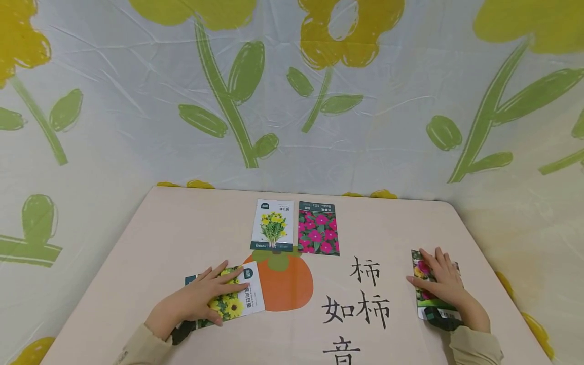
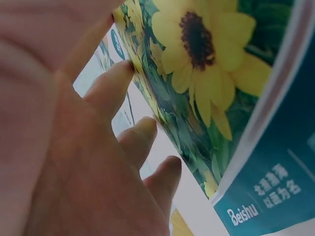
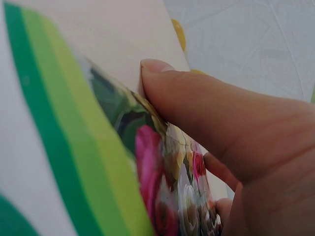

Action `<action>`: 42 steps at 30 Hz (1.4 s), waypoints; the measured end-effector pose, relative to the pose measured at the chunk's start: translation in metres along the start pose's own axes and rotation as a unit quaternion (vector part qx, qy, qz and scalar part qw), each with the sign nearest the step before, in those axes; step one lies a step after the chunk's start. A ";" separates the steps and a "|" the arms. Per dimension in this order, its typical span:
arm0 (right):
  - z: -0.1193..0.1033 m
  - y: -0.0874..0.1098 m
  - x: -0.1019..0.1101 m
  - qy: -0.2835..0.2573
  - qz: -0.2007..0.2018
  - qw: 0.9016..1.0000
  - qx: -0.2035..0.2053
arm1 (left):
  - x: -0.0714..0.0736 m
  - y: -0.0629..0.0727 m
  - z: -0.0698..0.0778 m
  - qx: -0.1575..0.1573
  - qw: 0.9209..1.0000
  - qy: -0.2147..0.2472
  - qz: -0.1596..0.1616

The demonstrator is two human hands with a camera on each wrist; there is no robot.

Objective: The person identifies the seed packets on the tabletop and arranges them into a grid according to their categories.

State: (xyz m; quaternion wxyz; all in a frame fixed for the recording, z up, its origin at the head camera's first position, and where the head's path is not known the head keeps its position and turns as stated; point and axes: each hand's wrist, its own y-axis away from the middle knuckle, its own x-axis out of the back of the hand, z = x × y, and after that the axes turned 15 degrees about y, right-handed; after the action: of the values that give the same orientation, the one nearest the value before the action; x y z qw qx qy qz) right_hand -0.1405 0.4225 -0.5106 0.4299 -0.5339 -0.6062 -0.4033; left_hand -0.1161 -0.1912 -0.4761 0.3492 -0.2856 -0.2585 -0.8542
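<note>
We find the left hand (image 1: 198, 299) spread over a yellow-sunflower-printed flat rectangular packet (image 1: 234, 306), left of centre on the pale pink surface (image 1: 182, 228). Its fingers lie apart, unclamped.

We find the right hand (image 1: 440, 284) over a rose-printed flat rectangular packet (image 1: 423, 267) near the surface's right edge; its fingers stand apart, the thumb across the packet's left side.

We judge that light, even pressure from both hands serves best, since these thin packets could crease at their corners.

We see a pale pink tabletop (image 1: 388, 228), printed with an orange persimmon (image 1: 292, 286) and, right of it, black characters (image 1: 364, 309). Behind and beside it we have a pale backdrop (image 1: 388, 126) with yellow flowers (image 1: 351, 53) and green stems (image 1: 222, 94).
</note>
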 end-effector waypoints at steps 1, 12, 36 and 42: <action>0.001 0.000 0.000 -0.001 -0.003 1.000 0.002 | -0.001 0.000 0.000 0.000 1.000 -0.003 0.001; 0.005 -0.002 -0.002 -0.009 -0.008 1.000 0.007 | -0.008 -0.001 0.005 -0.028 0.999 -0.014 0.011; 0.004 0.000 -0.001 -0.007 -0.003 1.000 0.009 | -0.027 -0.007 0.016 -0.020 0.998 -0.041 0.035; 0.004 -0.001 -0.001 -0.007 -0.008 1.000 0.008 | -0.036 -0.010 0.019 -0.020 0.996 -0.050 0.064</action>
State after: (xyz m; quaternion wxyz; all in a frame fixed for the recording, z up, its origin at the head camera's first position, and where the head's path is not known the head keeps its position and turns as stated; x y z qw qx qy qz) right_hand -0.1420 0.4263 -0.5128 0.4266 -0.5288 -0.6162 -0.3983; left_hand -0.0963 -0.1564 -0.4897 0.3841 -0.3511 -0.2399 -0.8195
